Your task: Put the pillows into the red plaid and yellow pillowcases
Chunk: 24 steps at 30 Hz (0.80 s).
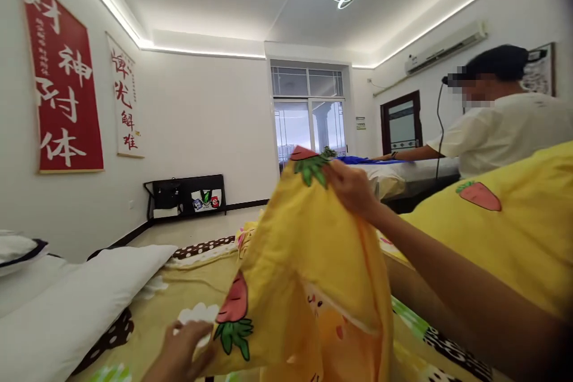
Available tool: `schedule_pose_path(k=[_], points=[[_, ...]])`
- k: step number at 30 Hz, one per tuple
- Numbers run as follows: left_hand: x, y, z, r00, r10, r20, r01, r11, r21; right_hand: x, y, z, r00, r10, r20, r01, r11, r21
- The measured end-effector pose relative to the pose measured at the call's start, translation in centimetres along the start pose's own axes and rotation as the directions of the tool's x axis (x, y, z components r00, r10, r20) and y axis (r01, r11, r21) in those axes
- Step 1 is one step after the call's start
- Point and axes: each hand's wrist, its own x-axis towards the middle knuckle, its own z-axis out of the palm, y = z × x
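A yellow pillowcase point(286, 239) printed with pink carrots and green leaves hangs in front of me, its opening turned toward me and down. Through the opening shows a lining with a cartoon face. My right hand point(353, 188) is closed on its upper edge, beside a carrot print. At the lower left, my left hand point(185, 343) pinches the edge near another carrot, its fingertips partly behind the cloth. A white pillow point(111, 292) lies on the bed to the left. To my right rests a plump yellow pillow point(505, 233) with the same carrot print.
Under the pillowcase spreads a patterned bedsheet point(192, 286). Another white pillow point(18, 250) sits at the far left. A co-worker point(501, 113) in a cap reaches over another bed point(403, 176) on the right. A black rack point(185, 197) stands by the far wall.
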Motion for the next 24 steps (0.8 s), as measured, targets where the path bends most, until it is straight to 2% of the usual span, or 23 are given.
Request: schedule_pose_path(k=[2, 3, 5, 6, 8, 10, 12, 14, 15, 17, 19, 21, 22, 24], points=[[2.3, 2.5, -4.1, 0.989, 0.084, -0.122, -0.081, 0.996, 0.030, -0.2, -3.7, 1.5, 0.984, -0.087, 0.155, 0.058, 0.981, 0.186], [3.4, 4.3, -5.8, 0.975, 0.123, -0.184, -0.128, 0.992, -0.015, -0.6, -5.6, 2.4, 0.957, -0.150, 0.247, 0.084, 0.963, 0.257], [5.7, 8.3, -8.2, 0.947, 0.118, -0.300, -0.178, 0.968, -0.179, -1.6, -9.4, 3.9, 0.901, -0.242, 0.359, 0.115, 0.933, 0.341], [6.8, 10.2, -8.8, 0.944, 0.088, -0.317, -0.185, 0.938, -0.293, -2.0, -11.0, 4.4, 0.883, -0.271, 0.383, 0.113, 0.915, 0.387], [8.6, 12.9, -9.3, 0.954, -0.030, -0.299, -0.133, 0.851, -0.508, -2.3, -13.3, 5.0, 0.878, -0.279, 0.389, 0.063, 0.873, 0.483], [9.9, 14.1, -9.6, 0.935, -0.165, -0.313, -0.087, 0.751, -0.655, -2.5, -13.8, 5.4, 0.876, -0.258, 0.407, -0.019, 0.826, 0.563], [10.5, 14.1, -10.4, 0.858, -0.269, -0.437, -0.140, 0.697, -0.703, -2.9, -12.6, 6.1, 0.835, -0.261, 0.484, -0.103, 0.790, 0.605], [10.7, 13.9, -12.0, 0.749, -0.295, -0.593, -0.228, 0.725, -0.650, -4.1, -10.4, 7.1, 0.735, -0.321, 0.598, -0.172, 0.764, 0.622], [10.7, 13.8, -13.1, 0.685, -0.276, -0.674, -0.252, 0.779, -0.575, -5.1, -9.2, 7.6, 0.672, -0.354, 0.650, -0.203, 0.757, 0.621], [10.6, 13.8, -15.7, 0.573, -0.135, -0.808, -0.269, 0.901, -0.341, -7.3, -6.8, 8.7, 0.564, -0.396, 0.725, -0.236, 0.763, 0.601], [10.5, 14.0, -18.3, 0.473, 0.073, -0.878, -0.276, 0.959, -0.069, -9.9, -4.9, 9.4, 0.495, -0.403, 0.769, -0.233, 0.791, 0.565], [10.4, 14.2, -20.7, 0.386, 0.223, -0.895, -0.264, 0.956, 0.125, -12.3, -3.5, 10.1, 0.471, -0.383, 0.794, -0.198, 0.832, 0.519], [10.4, 14.2, -21.8, 0.343, 0.253, -0.904, -0.224, 0.957, 0.183, -13.4, -2.9, 10.4, 0.473, -0.363, 0.803, -0.175, 0.855, 0.489], [10.1, 14.1, -24.0, 0.257, 0.251, -0.933, -0.050, 0.968, 0.246, -15.1, -1.7, 11.0, 0.505, -0.295, 0.811, -0.123, 0.906, 0.406]])
